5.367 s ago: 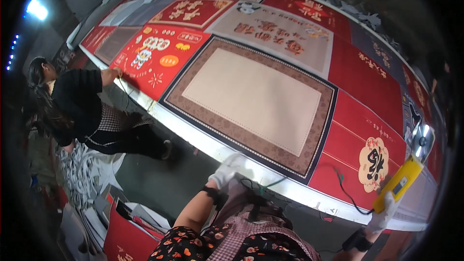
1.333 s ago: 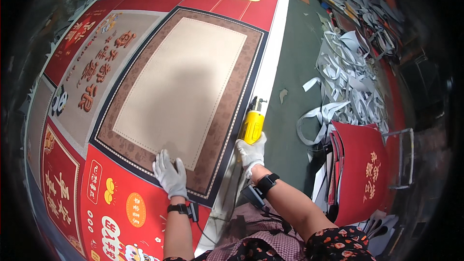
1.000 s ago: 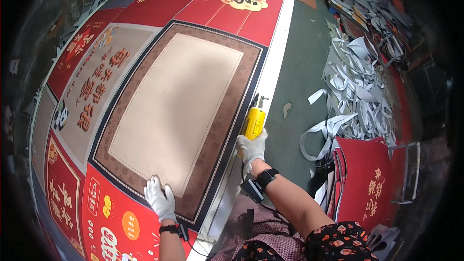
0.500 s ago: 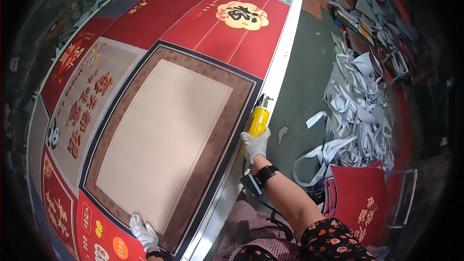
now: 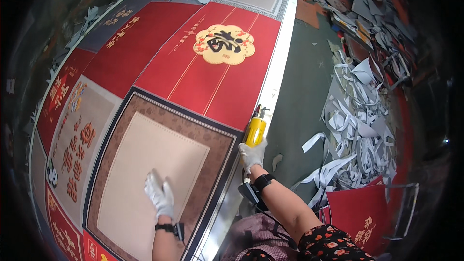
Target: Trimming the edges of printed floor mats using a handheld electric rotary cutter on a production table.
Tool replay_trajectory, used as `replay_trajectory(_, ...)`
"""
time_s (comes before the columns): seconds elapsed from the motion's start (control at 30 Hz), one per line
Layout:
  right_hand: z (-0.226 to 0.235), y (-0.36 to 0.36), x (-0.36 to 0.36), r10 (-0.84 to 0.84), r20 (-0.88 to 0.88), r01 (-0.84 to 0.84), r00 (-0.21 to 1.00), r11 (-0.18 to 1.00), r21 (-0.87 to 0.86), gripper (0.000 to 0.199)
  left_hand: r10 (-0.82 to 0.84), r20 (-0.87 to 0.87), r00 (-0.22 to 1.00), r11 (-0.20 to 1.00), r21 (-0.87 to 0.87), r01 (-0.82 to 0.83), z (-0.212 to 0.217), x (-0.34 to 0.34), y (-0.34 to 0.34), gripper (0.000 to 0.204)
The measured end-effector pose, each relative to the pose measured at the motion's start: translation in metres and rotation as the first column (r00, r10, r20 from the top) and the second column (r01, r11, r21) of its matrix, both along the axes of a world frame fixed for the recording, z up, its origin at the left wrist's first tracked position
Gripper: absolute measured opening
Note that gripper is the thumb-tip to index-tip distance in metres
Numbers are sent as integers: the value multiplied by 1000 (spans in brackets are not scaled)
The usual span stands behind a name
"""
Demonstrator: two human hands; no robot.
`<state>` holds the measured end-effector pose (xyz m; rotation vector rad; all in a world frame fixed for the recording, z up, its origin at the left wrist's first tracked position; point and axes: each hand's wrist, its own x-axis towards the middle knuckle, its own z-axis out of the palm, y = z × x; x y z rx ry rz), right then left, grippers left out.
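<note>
In the gloved grip of my right hand (image 5: 253, 156) is a yellow handheld power tool (image 5: 256, 130) with a small metal head, held at the table's right edge. Its head lies beside the near right corner of a red mat (image 5: 237, 82) with a flower-shaped cream emblem. My gloved left hand (image 5: 159, 195), fingers apart and empty, is over the beige middle of a brown-bordered mat (image 5: 145, 137); I cannot tell whether it presses on it. A dark cable runs back from the tool along my right wrist.
Several other printed mats cover the table, including a grey one (image 5: 67, 159) at left. A white metal strip (image 5: 280, 67) forms the right edge. White offcut strips (image 5: 357, 121) are heaped on the floor at right, near stacked red mats (image 5: 357, 212) and a metal frame (image 5: 403, 212).
My left hand has moved forward from the brown-bordered mat's near end to its middle. The tool in my right hand has passed that mat's far corner to the red mat. The view has shifted forward.
</note>
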<state>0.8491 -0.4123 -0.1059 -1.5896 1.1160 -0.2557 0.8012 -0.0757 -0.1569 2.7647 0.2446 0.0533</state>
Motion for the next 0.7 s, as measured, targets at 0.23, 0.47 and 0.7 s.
replay_trajectory(0.23, -1, -56, 69, 25, -10, -25, 1000, 999, 34, 88, 45, -21, 999, 998, -32, -45, -17, 159, -165, 66)
replay_trajectory(0.47, -15, -128, 133, 2, -5, -2, 1000, 1000, 7, 86, 215, 11, 976, 936, 283, -210, -14, 170, -203, 57)
replay_trajectory(0.7, -3, -188, 209, 39, -10, -38, 999, 998, 53, 80, 247, -27, 969, 925, 304, -227, -5, 173, -208, 56)
